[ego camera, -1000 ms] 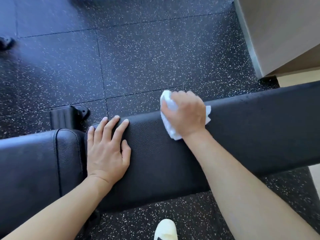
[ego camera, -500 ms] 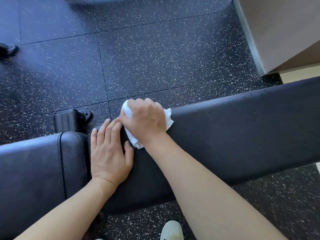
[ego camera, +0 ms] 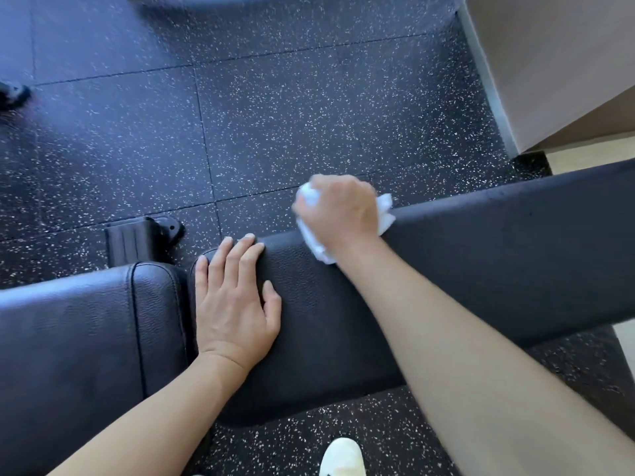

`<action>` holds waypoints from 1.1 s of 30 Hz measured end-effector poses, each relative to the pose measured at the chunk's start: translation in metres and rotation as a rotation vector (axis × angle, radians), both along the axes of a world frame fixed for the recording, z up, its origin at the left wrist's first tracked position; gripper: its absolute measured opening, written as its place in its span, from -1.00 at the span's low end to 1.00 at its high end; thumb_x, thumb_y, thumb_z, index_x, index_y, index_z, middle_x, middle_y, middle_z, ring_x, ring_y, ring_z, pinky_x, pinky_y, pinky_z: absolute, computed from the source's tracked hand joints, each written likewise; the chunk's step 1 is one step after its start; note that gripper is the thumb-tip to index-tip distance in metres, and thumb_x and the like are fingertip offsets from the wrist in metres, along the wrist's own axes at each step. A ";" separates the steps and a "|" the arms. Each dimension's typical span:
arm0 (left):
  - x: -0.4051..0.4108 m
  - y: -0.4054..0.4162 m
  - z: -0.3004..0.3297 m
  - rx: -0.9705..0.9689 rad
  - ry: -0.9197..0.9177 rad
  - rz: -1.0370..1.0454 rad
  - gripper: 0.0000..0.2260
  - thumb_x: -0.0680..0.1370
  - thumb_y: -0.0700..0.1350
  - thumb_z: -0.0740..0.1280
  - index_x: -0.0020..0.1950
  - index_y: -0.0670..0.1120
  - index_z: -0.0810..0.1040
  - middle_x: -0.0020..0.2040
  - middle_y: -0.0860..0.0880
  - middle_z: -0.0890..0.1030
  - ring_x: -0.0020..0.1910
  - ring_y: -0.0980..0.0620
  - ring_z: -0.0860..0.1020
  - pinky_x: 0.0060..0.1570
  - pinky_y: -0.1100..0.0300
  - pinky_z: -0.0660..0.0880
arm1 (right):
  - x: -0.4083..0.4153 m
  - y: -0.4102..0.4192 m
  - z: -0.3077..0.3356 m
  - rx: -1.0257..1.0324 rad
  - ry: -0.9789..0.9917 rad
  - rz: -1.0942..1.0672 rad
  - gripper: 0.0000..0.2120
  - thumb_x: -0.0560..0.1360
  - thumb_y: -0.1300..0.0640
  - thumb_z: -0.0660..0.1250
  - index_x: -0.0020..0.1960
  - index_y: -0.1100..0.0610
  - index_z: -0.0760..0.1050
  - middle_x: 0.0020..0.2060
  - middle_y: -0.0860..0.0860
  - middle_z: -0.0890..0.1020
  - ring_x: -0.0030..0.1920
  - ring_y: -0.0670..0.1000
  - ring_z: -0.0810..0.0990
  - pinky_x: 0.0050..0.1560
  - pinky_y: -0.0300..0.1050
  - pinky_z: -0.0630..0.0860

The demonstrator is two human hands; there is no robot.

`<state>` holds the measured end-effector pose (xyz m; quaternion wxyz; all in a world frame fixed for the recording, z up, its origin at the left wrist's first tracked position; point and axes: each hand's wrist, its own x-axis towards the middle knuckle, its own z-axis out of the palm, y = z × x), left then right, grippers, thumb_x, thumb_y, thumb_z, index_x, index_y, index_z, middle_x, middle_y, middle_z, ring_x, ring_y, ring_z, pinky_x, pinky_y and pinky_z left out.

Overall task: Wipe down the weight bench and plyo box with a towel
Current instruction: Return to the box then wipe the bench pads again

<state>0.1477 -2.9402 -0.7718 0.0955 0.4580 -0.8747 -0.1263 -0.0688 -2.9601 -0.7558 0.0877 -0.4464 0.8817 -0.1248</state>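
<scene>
The black padded weight bench (ego camera: 481, 269) runs across the view from lower left to upper right, its far edge bordering the open speckled rubber floor (ego camera: 275, 115), which stretches away beyond it. The right hand (ego camera: 338, 211) is curled around a crumpled white towel (ego camera: 385, 214) and holds it on that far edge of the long pad, with towel corners showing on both sides of the fist. The left hand (ego camera: 233, 304) lies flat on the pad with fingers straight and close together, just beside the gap to the seat pad (ego camera: 68, 338). A black frame foot (ego camera: 137, 238) sits on the floor behind the gap. A pale wall base (ego camera: 549, 80) closes the upper right. A white shoe (ego camera: 342, 456) shows at the near edge.
</scene>
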 end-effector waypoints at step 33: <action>0.007 -0.004 -0.004 0.027 0.037 -0.006 -0.51 0.56 0.03 0.18 0.45 -0.12 0.45 0.53 -0.07 0.46 0.59 -0.16 0.30 0.61 -0.23 0.11 | 0.059 0.031 -0.015 -0.301 0.181 -0.087 -0.70 0.44 -0.07 0.45 -0.32 0.07 0.47 -0.44 0.04 0.52 -0.38 0.19 0.50 -0.33 -0.04 0.31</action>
